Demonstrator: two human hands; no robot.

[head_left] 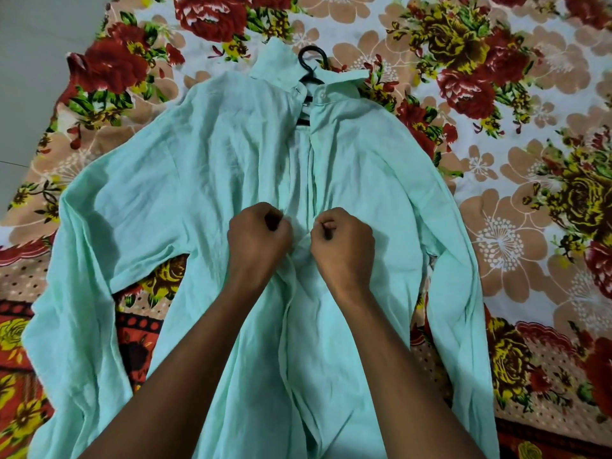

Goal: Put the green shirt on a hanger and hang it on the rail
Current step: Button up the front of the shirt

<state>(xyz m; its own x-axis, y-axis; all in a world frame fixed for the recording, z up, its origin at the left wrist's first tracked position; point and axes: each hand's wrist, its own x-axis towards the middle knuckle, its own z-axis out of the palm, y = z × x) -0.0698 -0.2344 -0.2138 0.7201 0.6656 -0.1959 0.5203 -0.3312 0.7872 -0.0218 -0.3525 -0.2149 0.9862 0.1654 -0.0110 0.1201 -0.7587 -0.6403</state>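
The pale green shirt [185, 180] lies spread front-up on a flowered bedsheet, sleeves trailing down both sides. A black hanger [312, 62] sits inside it; its hook pokes out past the collar and a bit of its frame shows in the open neck. My left hand [260, 238] pinches the left front edge of the shirt at mid-chest. My right hand [341, 241] pinches the right front edge just beside it. Both fists are curled tight on the fabric, close together over the placket. No rail is in view.
The flowered bedsheet [496, 127] covers the whole surface around the shirt. A grey floor [29, 77] shows at the upper left past the sheet's edge.
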